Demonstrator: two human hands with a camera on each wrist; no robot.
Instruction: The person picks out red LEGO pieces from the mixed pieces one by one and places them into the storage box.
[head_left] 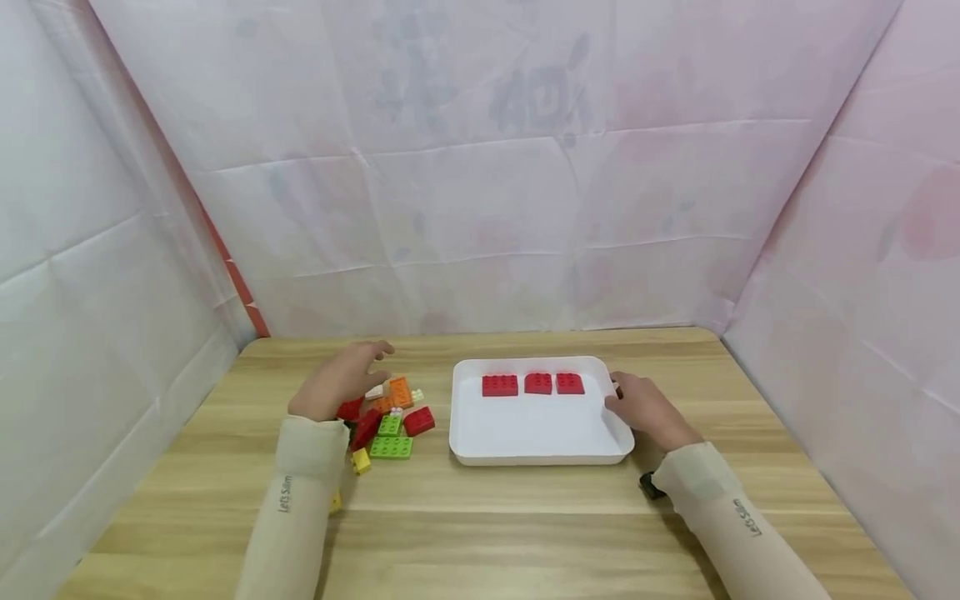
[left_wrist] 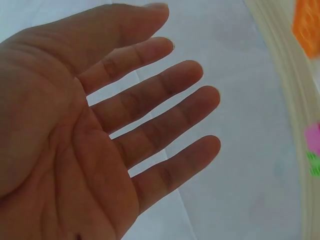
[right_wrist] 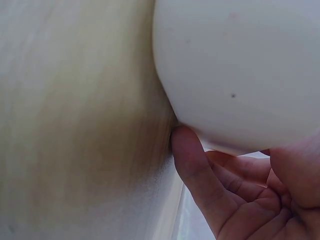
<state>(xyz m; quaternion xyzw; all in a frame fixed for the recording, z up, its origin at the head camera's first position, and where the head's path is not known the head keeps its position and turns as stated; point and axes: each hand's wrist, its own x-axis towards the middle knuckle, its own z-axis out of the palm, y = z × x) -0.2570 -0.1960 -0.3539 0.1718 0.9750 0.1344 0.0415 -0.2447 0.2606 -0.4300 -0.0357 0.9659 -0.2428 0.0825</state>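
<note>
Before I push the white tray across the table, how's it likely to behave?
The white tray looks thin-walled and keeps its shape, so it's probably light and fairly stiff. It sits broad and low on the table, so tipping seems unlikely. The three red bricks rest on its smooth-looking floor, so a quick shove might make them slide.

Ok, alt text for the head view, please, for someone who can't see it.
A person's right hand holds the right edge of a white tray with three red bricks in a row; the left hand is open beside loose colourful bricks on a wooden table.
</note>
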